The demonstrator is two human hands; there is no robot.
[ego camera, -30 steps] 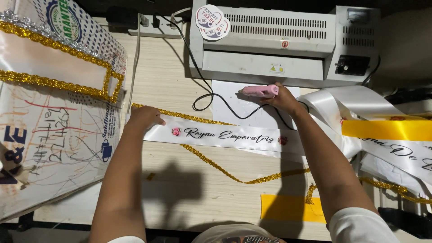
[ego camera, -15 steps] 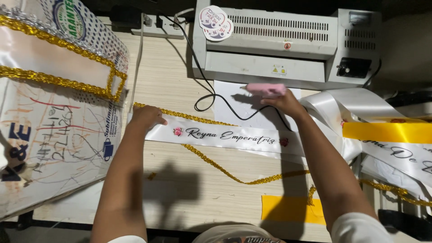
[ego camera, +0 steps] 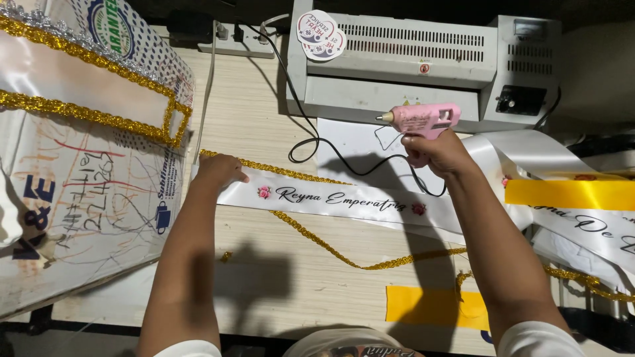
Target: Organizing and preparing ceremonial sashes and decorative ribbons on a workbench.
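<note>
A white satin sash with black script and small pink flowers lies across the wooden table. Gold glitter trim runs along its top edge and loops loose below it. My left hand presses flat on the sash's left end. My right hand grips a pink hot glue gun, lifted above the sash with its nozzle pointing left. The gun's black cord trails over a white sheet toward the back.
A grey laminating machine stands at the back with round stickers on it. A scribbled board with gold-edged sashes fills the left. More white and yellow ribbons pile at the right; a yellow strip lies near the front edge.
My right hand has lifted the glue gun off the white sheet and raised it, nozzle now pointing left. My left hand stays on the sash's left end.
</note>
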